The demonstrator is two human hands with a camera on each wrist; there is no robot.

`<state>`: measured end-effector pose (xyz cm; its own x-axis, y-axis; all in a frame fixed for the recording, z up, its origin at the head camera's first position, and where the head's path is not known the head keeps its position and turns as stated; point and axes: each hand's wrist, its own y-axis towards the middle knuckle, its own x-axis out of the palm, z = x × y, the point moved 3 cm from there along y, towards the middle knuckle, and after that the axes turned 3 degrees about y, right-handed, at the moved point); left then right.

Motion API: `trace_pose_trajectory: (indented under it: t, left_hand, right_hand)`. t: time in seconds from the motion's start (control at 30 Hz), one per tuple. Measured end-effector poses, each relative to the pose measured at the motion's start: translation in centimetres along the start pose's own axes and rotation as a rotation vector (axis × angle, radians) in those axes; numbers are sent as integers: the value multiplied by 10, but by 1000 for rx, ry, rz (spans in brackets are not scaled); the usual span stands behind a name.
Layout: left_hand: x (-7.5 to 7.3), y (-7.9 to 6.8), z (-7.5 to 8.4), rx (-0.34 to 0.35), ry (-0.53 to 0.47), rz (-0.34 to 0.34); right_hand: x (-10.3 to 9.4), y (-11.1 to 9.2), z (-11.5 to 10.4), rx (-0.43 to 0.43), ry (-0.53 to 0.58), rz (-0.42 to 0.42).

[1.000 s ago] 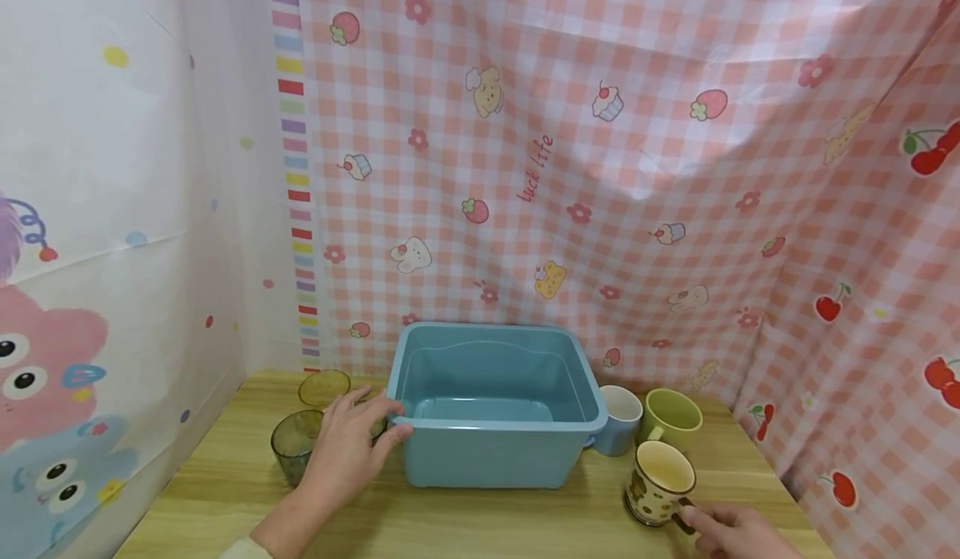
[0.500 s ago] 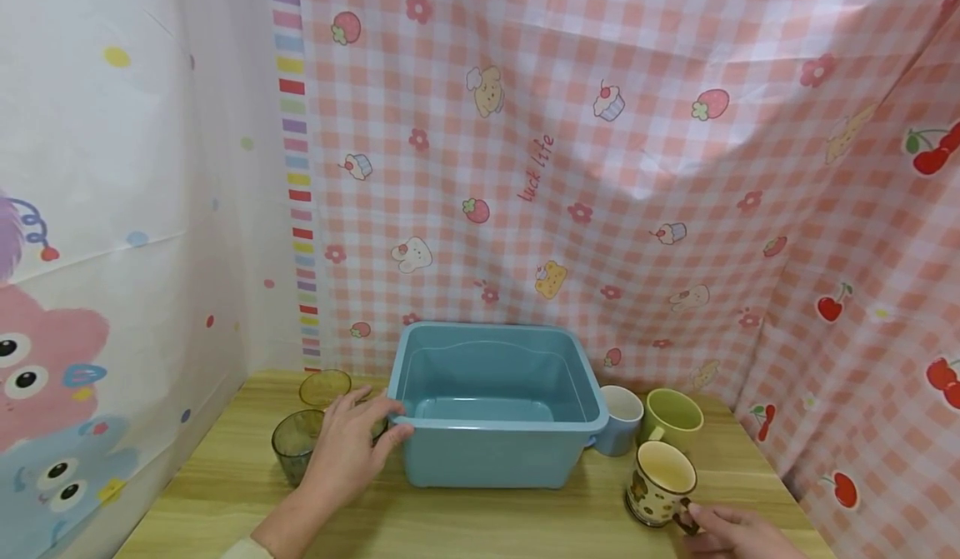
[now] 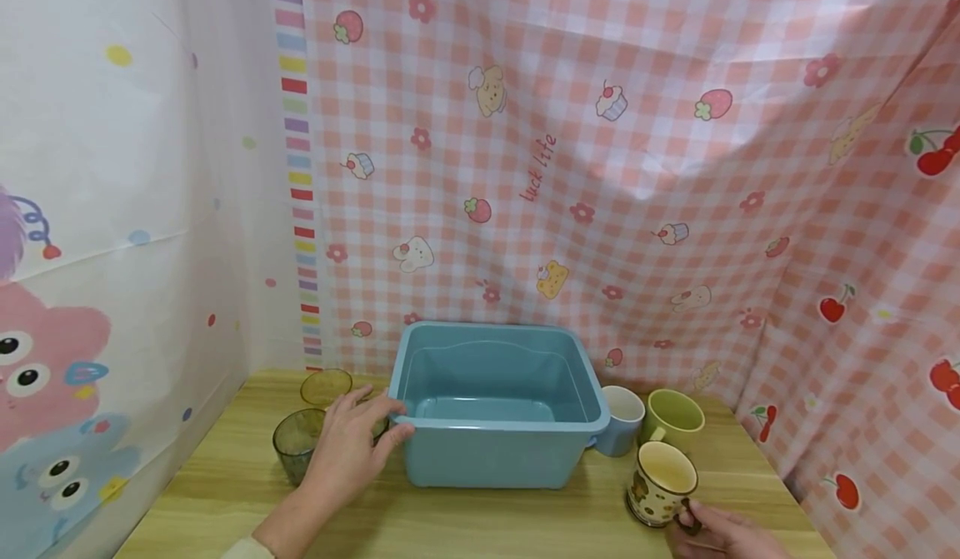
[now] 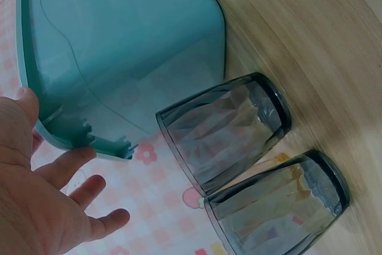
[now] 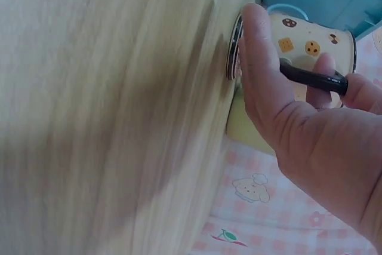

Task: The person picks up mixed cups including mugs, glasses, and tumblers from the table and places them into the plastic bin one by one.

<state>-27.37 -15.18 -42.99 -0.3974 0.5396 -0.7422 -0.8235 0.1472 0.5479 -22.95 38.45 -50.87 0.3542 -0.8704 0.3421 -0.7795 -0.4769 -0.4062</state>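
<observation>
Cream, brown-patterned round mug [image 3: 654,491]: upright towards right edge of wood-grained desk [image 3: 487,519], unlifted, now gripped further under dark curved handle [image 5: 313,79] by right hand [image 3: 729,536]. Light-blue plastic tub [image 3: 487,457]: pinched at front-left corner by left hand [image 3: 345,449].

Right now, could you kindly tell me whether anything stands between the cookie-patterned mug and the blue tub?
Nothing visible stands between the cookie-patterned mug, held in the right hand, and the near right corner of the blue tub: only tabletop shows. The blue mug stands farther back, beside the tub.
</observation>
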Motion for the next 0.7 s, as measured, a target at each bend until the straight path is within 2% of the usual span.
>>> trace_pose_trajectory:
  t: [0.17, 0.43, 0.57, 0.7]
  left_hand:
    - [0, 0, 0, -3, -2, -8]
    - [-1, 0, 0, -10, 1, -16]
    - [-1, 0, 0, -12, -2, -21]
    - [-2, 0, 0, -16, -9, -27]
  right_hand:
    - [-1, 3, 0, -10, -5, 7]
    - [-3, 7, 0, -20, -32, -70]
    - [-3, 8, -1, 1, -56, -25]
    - [-4, 9, -3, 23, -171, 10]
